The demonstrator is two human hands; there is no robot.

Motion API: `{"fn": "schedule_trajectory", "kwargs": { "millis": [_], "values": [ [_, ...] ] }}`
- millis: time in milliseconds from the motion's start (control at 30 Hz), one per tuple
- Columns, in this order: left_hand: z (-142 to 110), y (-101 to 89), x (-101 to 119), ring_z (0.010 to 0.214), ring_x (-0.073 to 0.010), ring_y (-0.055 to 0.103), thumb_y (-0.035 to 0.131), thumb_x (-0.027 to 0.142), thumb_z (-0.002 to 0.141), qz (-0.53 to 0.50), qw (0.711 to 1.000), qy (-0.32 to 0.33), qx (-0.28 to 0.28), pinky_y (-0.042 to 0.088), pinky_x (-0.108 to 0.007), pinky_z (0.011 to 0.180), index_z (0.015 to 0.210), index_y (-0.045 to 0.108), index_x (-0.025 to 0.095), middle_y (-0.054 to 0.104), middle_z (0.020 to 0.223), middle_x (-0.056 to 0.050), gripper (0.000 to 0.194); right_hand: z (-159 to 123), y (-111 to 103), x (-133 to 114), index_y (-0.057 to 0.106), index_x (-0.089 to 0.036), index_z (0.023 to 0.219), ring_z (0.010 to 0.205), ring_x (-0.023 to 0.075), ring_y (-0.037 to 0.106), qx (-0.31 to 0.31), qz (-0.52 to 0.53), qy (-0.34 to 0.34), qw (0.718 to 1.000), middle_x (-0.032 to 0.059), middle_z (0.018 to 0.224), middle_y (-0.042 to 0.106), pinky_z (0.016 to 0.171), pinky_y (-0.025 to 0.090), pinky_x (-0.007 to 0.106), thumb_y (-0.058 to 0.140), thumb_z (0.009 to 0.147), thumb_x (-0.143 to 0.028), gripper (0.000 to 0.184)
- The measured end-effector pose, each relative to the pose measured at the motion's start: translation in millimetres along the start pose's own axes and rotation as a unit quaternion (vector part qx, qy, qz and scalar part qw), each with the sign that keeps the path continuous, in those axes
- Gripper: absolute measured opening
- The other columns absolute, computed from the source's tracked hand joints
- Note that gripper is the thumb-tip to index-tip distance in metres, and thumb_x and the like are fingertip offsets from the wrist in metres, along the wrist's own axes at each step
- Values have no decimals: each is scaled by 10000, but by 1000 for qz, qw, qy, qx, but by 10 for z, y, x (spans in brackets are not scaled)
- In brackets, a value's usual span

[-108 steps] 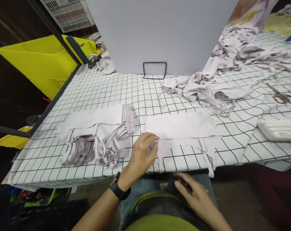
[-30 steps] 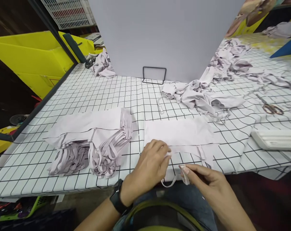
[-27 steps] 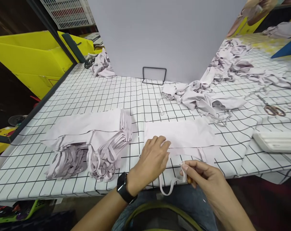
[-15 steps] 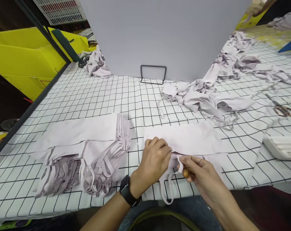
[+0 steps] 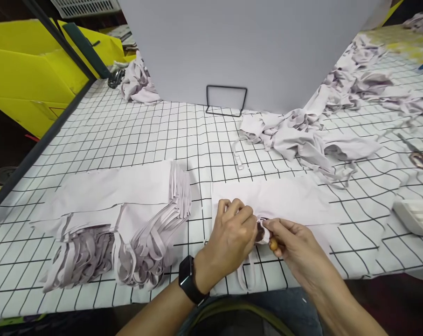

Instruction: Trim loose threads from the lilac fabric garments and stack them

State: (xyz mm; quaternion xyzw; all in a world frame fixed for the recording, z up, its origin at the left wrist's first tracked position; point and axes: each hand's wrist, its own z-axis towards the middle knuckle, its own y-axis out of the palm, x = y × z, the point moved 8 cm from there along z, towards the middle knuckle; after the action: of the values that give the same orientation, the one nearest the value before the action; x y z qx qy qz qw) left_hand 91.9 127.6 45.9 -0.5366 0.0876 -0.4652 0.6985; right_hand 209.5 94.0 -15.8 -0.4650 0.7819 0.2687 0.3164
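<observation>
A flat pale lilac garment [image 5: 284, 200] lies on the grid-patterned table [image 5: 155, 135] in front of me. My left hand [image 5: 228, 238], with a black watch on the wrist, pinches the garment's near edge where a thin strap [image 5: 248, 275] hangs off. My right hand [image 5: 291, 242] is closed on the strap's end and on a small wooden-handled tool [image 5: 273, 243]. Both hands touch at the same spot. The tool's tip is hidden by the fingers.
A stack of folded lilac garments [image 5: 120, 210] lies at the left. A loose heap of the same cloth [image 5: 302, 135] sits behind, and another bundle [image 5: 136, 86] at back left. Scissors [image 5: 421, 158] and a white tray [image 5: 416, 217] are at right. A grey board [image 5: 239, 46] stands behind.
My right hand came up from my lap, took the strap end and brought it to my left hand at the garment's edge. The view tilted closer.
</observation>
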Motion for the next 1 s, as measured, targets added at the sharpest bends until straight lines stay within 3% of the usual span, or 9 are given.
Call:
{"fn": "schedule_trajectory", "kwargs": {
  "millis": [200,433,633,700,733,800,867,933,1000],
  "values": [
    [-1,30,17,880,-200,489,476,77,970,7,999,11,-41,400,-382,838,747,578,145,594,837,-41,254,-11,93,-34,607,-169,519,414,54,377,-73,-58,-28,995,-49,450,477,395,275,189,893,616,-456,417],
    [7,47,67,875,-208,491,461,62,969,38,996,50,-62,442,-370,872,755,581,131,577,842,-58,254,0,127,-27,519,-191,517,396,38,273,-103,-115,-4,988,-90,419,371,378,193,187,882,586,-499,482],
    [-35,14,65,906,-223,535,458,-11,911,35,993,47,-106,507,-390,867,813,579,149,610,907,-65,223,-133,76,-59,606,-199,577,398,109,434,-132,-237,-80,959,-34,432,484,413,345,237,725,803,-542,428],
    [-92,-63,16,1055,-251,560,456,-22,890,13,994,20,-106,530,-432,935,965,608,147,639,1091,-97,239,-143,-161,-255,700,-207,676,490,180,574,-52,-323,-182,927,33,552,636,486,452,298,642,874,-554,404],
    [-132,-115,-12,1155,-267,551,458,-17,888,2,995,8,-97,530,-458,983,1055,608,151,628,1205,-114,280,-155,-317,-389,747,-218,775,607,229,650,9,-369,-250,895,79,711,727,563,505,344,603,899,-548,380],
    [-242,-210,-67,1319,-287,501,463,30,918,-3,997,-10,-80,515,-505,1062,1223,579,176,569,1389,-127,357,-200,-636,-609,774,-251,1028,968,339,692,134,-458,-371,797,137,1164,750,797,533,484,523,924,-521,383],
    [-375,-264,-121,1378,-297,487,449,102,970,17,997,-23,-70,522,-531,1075,1333,537,204,539,1459,-127,386,-169,-894,-669,747,-254,1139,1278,423,552,202,-543,-408,706,138,1372,664,994,402,642,437,916,-510,460],
    [-492,-281,-187,1375,-300,506,421,131,997,42,996,-44,-61,547,-524,1054,1395,501,219,535,1471,-129,415,-102,-1130,-692,736,-219,1159,1371,456,461,242,-580,-392,672,169,1375,658,1024,331,702,374,917,-534,537],
    [-543,-300,-259,1326,-290,551,414,124,997,44,996,-74,-36,574,-491,1018,1374,519,222,564,1431,-130,404,-30,-1262,-748,731,-207,1168,1307,460,524,244,-575,-363,691,187,1339,673,954,411,657,382,915,-583,573]
  ]
}}
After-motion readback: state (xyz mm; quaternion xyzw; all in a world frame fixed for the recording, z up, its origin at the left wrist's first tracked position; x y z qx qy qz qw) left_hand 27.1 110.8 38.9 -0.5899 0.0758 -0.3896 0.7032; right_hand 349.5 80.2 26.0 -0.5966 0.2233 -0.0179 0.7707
